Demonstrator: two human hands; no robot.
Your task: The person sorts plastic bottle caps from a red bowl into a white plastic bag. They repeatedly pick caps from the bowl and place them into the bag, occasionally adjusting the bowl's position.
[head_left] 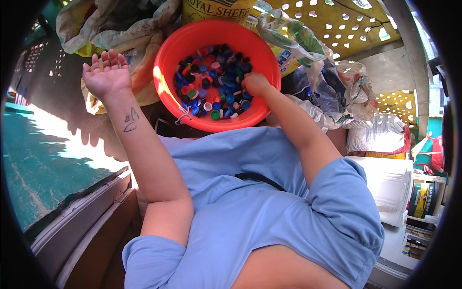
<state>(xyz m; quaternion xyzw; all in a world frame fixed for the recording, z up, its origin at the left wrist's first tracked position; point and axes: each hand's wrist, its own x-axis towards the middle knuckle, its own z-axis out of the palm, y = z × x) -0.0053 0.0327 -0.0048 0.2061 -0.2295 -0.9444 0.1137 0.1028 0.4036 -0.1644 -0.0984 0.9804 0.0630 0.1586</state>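
A round red plastic basin (213, 31) rests before me by my lap, with a loose layer of plastic bottle caps (216, 105) over its bottom. Most caps are blue or black, with some red, green, white and pink ones among them. Over the basin's right side reaches my right hand (255, 84), its fingers curled down at the caps; whether they pinch one is hidden. My left hand (108, 76) is raised to the left of the basin, palm up, fingers slightly apart, holding nothing.
A large plastic bag (144, 47) slumps open at the left. Behind the basin stands a yellow printed sack (217, 10). More crumpled plastic bags (321, 83) crowd the right side. A teal surface (47, 155) lies at left, a white plastic container (382, 188) at right.
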